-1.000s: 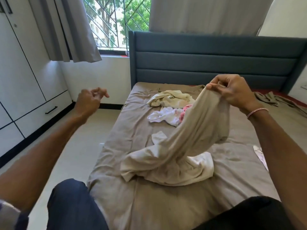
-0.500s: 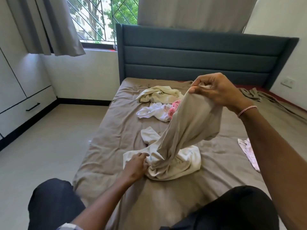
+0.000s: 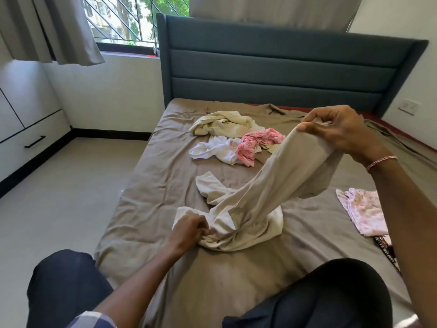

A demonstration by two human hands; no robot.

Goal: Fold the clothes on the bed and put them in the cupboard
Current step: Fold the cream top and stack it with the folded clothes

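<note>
A beige garment (image 3: 267, 192) stretches from the bed (image 3: 151, 197) up to my right hand (image 3: 340, 131), which pinches its upper end above the mattress. My left hand (image 3: 189, 228) grips the garment's bunched lower end where it lies on the brown sheet. Farther up the bed lie a cream garment (image 3: 222, 121), a white one (image 3: 215, 150) and a pink patterned one (image 3: 255, 145). A pale pink piece (image 3: 361, 214) lies flat at the right. The white cupboard (image 3: 26, 129) stands along the left wall, its doors and drawer closed.
A blue-grey padded headboard (image 3: 283, 65) closes the far end of the bed. Bare tiled floor (image 3: 59, 197) runs between bed and cupboard. My knees in dark trousers (image 3: 63, 287) sit at the bed's near edge. A dark printed item (image 3: 385, 249) lies at the right edge.
My left hand came down from mid-air at the left and took hold of the beige garment's lower end. The right hand has kept its hold on the raised upper end.
</note>
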